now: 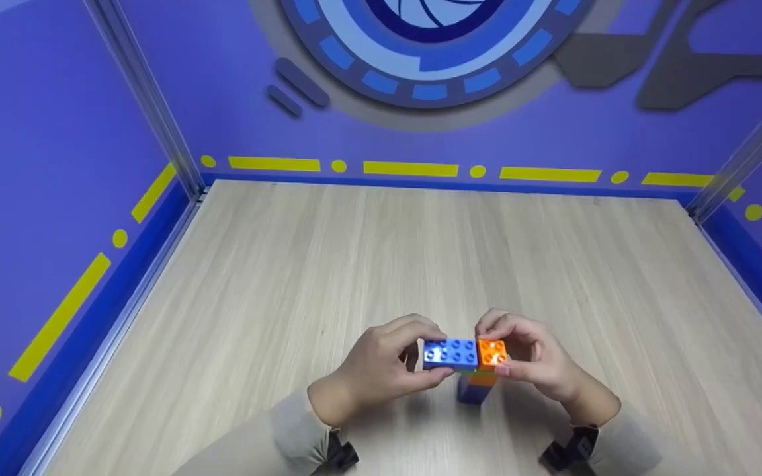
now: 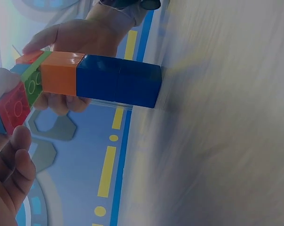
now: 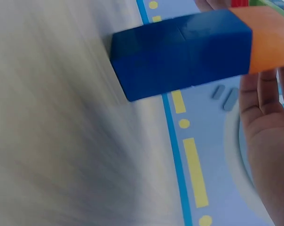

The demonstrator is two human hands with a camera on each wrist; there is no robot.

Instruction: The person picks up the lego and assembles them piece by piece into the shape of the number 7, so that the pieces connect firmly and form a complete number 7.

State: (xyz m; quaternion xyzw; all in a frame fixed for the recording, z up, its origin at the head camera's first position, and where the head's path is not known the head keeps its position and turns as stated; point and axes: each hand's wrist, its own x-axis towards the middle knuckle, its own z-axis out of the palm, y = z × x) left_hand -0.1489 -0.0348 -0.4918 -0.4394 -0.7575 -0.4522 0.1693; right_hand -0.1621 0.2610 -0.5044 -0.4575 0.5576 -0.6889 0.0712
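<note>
A toy-brick tower stands upright on the table, with two dark blue bricks (image 3: 179, 52) at its foot and an orange brick (image 2: 59, 77) over them. Above that lies a green brick (image 2: 33, 87) that sticks out sideways. At the top, a studded blue brick (image 1: 450, 354) sits beside a small orange brick (image 1: 491, 354). Thumb and fingers of my left hand (image 1: 381, 360) pinch the long sides of the blue brick. Under it shows a red brick (image 2: 15, 108), right next to the green one. My right hand (image 1: 546, 360) pinches the small orange brick from the right.
The pale wooden table (image 1: 354, 264) extends forward from the tower. Blue-violet panels with yellow marks enclose it at the left, right and back (image 1: 222, 99). A metal post (image 1: 149, 92) stands at the back left corner.
</note>
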